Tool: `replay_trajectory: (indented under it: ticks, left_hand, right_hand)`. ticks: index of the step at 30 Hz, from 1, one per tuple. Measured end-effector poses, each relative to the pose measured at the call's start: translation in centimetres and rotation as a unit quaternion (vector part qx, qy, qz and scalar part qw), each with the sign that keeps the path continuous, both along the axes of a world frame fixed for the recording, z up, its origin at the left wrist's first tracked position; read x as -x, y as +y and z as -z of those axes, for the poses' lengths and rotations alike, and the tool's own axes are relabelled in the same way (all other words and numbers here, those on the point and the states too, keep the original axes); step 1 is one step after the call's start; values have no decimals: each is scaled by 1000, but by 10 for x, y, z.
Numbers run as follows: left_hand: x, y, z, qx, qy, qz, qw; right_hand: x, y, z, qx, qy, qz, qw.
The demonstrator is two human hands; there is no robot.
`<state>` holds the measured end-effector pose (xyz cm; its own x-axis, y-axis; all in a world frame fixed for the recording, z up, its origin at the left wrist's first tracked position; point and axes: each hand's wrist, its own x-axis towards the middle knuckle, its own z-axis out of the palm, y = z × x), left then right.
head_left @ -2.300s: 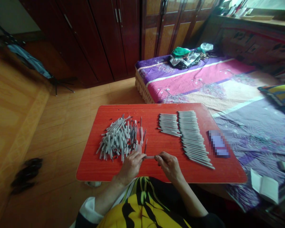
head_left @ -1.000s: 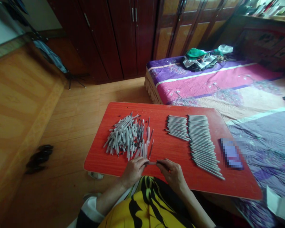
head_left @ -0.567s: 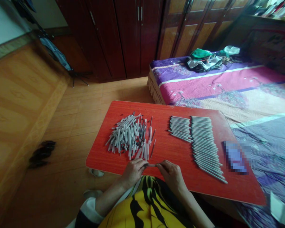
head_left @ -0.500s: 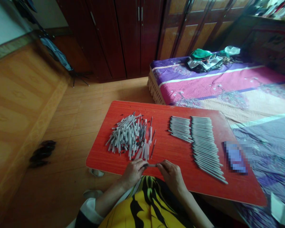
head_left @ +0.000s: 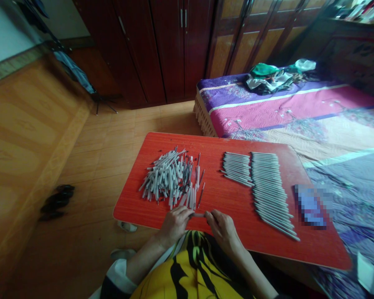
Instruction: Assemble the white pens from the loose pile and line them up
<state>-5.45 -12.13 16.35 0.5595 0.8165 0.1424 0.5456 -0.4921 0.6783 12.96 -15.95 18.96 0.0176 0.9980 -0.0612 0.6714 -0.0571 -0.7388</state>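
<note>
My left hand (head_left: 175, 223) and my right hand (head_left: 222, 227) meet at the near edge of a red board (head_left: 218, 195), each pinching one end of a thin grey pen (head_left: 198, 215) held level between them. Just beyond my left hand lies a loose heap of pen parts (head_left: 171, 177), white barrels mixed with dark refills. To the right, past my right hand, finished pens lie side by side in a short row (head_left: 236, 168) and a long row (head_left: 271, 192).
A blurred flat object (head_left: 310, 206) lies on the board's right end. A bed with purple and pink covers (head_left: 286, 112) stands behind and to the right, with clothes piled on it. Dark wardrobes (head_left: 162, 45) line the back wall. Dark slippers (head_left: 56, 201) lie on the floor at left.
My hands have stayed together on the pen, with my right fingers shifting slightly along it. The view has swung a little to the left since the earliest frame.
</note>
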Motion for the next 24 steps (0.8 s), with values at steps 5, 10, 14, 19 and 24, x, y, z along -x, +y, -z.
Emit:
replay_trajectory:
  ticks: [5, 10, 14, 19, 24]
  left_hand:
    - [-3, 2, -3, 29, -24, -6, 999]
    - [-4, 0, -1, 52, -23, 5, 998]
    - [-4, -2, 3, 85, -48, -21, 995]
    - [-1, -2, 4, 23, -34, -18, 999]
    - [4, -4, 8, -71, 3, 3, 997]
  right_hand:
    - [-2, 2, -1, 13, 53, -15, 998]
    - [-2, 4, 4, -10, -12, 5, 1000]
    - [-3, 4, 1, -29, 36, -27, 999]
    - [1, 5, 3, -24, 14, -8, 1000]
    - [6, 4, 15, 46, 31, 29, 998]
